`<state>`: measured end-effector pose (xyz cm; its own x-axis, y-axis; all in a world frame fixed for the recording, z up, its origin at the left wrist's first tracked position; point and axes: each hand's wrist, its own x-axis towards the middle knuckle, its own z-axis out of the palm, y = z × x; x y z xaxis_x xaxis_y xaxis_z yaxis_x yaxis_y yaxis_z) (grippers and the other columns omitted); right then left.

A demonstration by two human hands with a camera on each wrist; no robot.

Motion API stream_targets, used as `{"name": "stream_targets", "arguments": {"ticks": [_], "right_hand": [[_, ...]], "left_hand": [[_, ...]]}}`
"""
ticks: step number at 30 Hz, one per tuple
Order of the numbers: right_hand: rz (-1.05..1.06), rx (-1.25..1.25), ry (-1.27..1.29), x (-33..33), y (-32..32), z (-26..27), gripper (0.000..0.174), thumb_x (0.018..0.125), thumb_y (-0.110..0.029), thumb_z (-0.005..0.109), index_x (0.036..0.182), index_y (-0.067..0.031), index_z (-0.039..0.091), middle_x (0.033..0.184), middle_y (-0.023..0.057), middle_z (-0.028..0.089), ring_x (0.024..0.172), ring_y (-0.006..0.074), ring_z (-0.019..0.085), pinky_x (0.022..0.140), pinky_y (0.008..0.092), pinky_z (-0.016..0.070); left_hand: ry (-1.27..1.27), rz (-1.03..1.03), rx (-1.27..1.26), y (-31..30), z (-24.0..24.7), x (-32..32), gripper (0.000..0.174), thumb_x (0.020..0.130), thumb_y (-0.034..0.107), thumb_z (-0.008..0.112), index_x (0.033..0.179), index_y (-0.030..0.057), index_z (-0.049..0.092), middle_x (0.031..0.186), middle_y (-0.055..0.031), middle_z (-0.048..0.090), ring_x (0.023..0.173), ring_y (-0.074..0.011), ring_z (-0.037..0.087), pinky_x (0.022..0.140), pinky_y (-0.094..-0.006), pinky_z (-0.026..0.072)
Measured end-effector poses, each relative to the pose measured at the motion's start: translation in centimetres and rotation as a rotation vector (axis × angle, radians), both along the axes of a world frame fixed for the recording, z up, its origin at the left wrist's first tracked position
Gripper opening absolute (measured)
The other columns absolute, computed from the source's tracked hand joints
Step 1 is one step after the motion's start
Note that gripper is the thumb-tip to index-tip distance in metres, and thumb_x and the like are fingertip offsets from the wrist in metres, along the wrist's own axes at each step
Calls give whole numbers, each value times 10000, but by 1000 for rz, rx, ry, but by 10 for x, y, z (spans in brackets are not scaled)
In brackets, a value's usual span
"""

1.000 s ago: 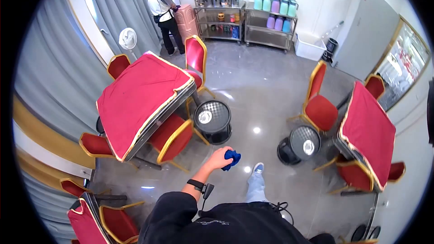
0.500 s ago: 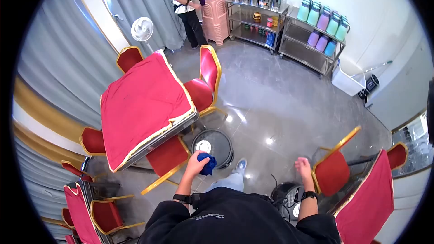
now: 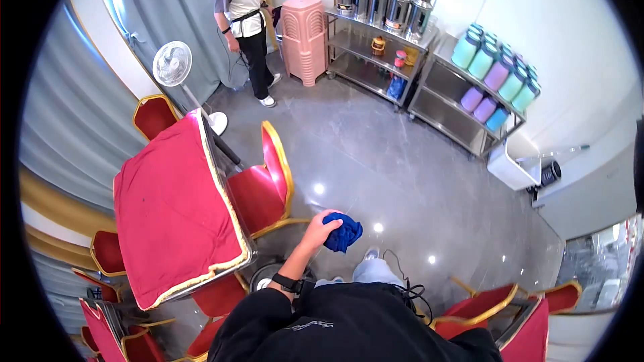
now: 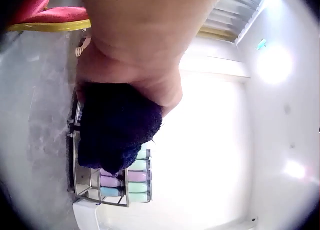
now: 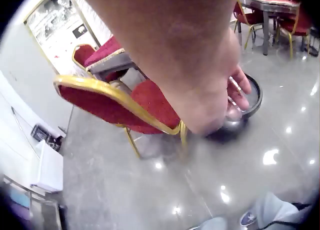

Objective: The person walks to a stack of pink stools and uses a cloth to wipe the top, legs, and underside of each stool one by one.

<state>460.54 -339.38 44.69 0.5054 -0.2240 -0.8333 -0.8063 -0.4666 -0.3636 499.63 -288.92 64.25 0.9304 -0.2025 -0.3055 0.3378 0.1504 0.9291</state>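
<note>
My left hand (image 3: 322, 228) grips a bunched blue cloth (image 3: 343, 231) above the glossy grey floor (image 3: 402, 161), just right of the red-clothed table (image 3: 171, 208) and its gold-framed chair (image 3: 265, 184). Steel shelving (image 3: 376, 60) stands well beyond that table. My right hand (image 5: 210, 90) hangs over a round black stand (image 5: 250, 97); whether it holds anything I cannot tell.

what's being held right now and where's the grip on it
The left hand holds a blue cloth; the grip is on its bunched top, and the rest hangs loose. The right hand appears to hold nothing.
</note>
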Motion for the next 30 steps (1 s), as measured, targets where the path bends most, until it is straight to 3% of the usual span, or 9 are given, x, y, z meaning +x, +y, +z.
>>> {"name": "stream_targets", "arguments": {"ticks": [9,10,12,15,18,23,26,28,30], "right_hand": [[546,-267,-218,380,-91,-62,227,875,-276,645,832,-83,756,889,93,743,799,230,697,674,400,538],[474,-249,-247,448,-99,-71,232,868,-281,648,823,-83,759,892,93,745,805,231,697,680,404,539],[-124,152,-314,606,-135,-148,239,1001,-279,561,1066,-99,704,871,63,712,728,168,659,611,356,530],[-185,248,-471,828,-74,-27,241,1035,-168,513,1247,-132,621,946,35,719,767,130,655,619,300,531],[-152,352,-573,965,-37,13,225,1040,-169,525,1243,-152,619,1009,39,738,804,124,674,655,279,532],[-137,409,-380,1066,2,13,235,1032,-172,540,1250,-147,623,1075,45,733,926,144,686,731,276,536],[-134,687,-267,1052,-20,16,241,1028,-184,547,1248,-141,635,1092,53,728,975,164,681,770,301,547],[-92,523,244,1075,-21,10,372,1020,-307,578,1364,-167,604,1320,52,657,1105,212,640,973,453,516],[-45,637,380,1084,-27,-5,336,1041,-295,533,1312,-125,636,1244,12,664,1069,212,640,979,418,513]], "left_hand": [[228,388,-53,0,-51,204,277,897,169,716,1144,55,668,1004,-44,682,927,-152,657,856,-315,538],[222,413,-62,-1,-43,233,273,902,169,712,1148,61,666,1006,-46,681,924,-152,657,855,-317,541],[130,401,-27,-8,-4,278,280,912,179,705,1167,75,655,1013,-39,665,929,-152,647,876,-315,534],[86,480,-28,-3,-3,343,284,909,182,700,1169,79,656,1030,-38,656,949,-154,640,870,-313,531],[162,579,-136,3,-18,399,291,902,176,698,1175,84,658,1051,-41,651,962,-151,633,875,-304,520],[154,544,-93,50,-81,539,304,894,174,704,1186,97,670,1067,-30,647,992,-152,621,898,-295,502],[271,498,-116,55,-70,601,323,895,185,705,1201,90,660,1047,-31,640,974,-154,620,896,-301,508],[213,505,53,64,-68,638,332,885,176,714,1199,88,655,1046,-41,636,972,-150,617,896,-308,514],[193,535,197,66,-62,658,367,874,167,725,1222,89,640,1063,-48,633,977,-149,614,900,-310,515]]}}
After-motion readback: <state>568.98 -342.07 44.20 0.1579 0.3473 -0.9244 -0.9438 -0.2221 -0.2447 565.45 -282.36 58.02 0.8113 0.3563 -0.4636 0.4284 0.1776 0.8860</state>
